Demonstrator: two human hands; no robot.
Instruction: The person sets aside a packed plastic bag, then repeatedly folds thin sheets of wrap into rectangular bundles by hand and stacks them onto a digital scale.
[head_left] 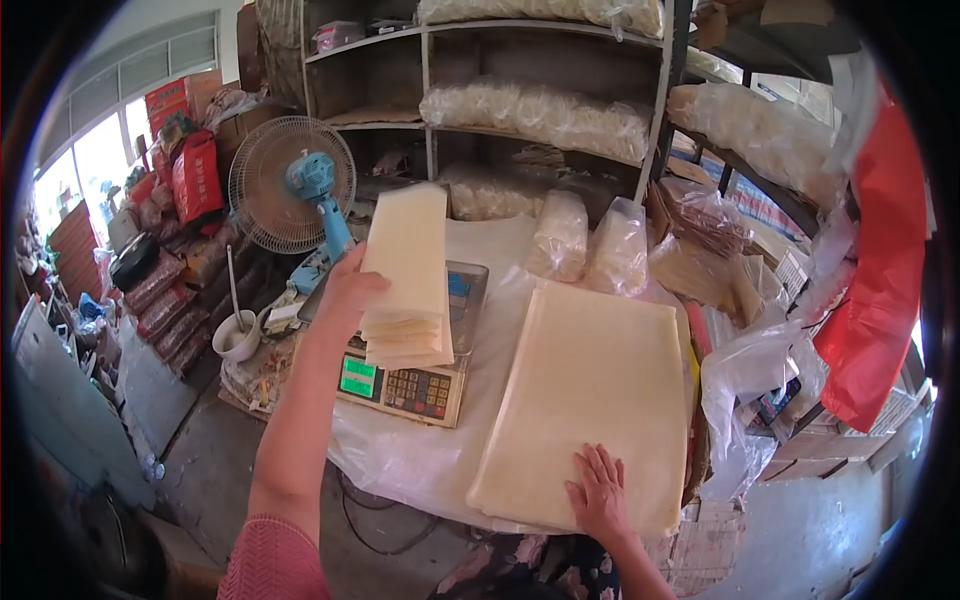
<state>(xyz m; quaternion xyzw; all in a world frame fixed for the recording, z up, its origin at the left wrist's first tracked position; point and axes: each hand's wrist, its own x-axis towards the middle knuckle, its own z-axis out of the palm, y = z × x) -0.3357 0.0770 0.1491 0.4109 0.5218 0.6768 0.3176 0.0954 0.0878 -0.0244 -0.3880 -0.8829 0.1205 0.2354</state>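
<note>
A folded bundle of pale, thin sheets (408, 262) is over the pan of a digital scale (462, 300), whose green display is lit. My left hand (352, 290) is at the bundle's left edge, with its fingers closed on it; part of the fingers is hidden by the sheets. On the right of the table lies a large flat stack of pale sheets (590, 380). My right hand (600, 492) rests on the stack's lower part, fingers spread and holding nothing.
A fan (292, 185) stands behind the scale on the left, near a white cup (236, 336) with a stick in it. Wrapped bundles (558, 236) stand at the table's back. Shelves (545, 30) rise behind; red plastic (870, 300) hangs at the right.
</note>
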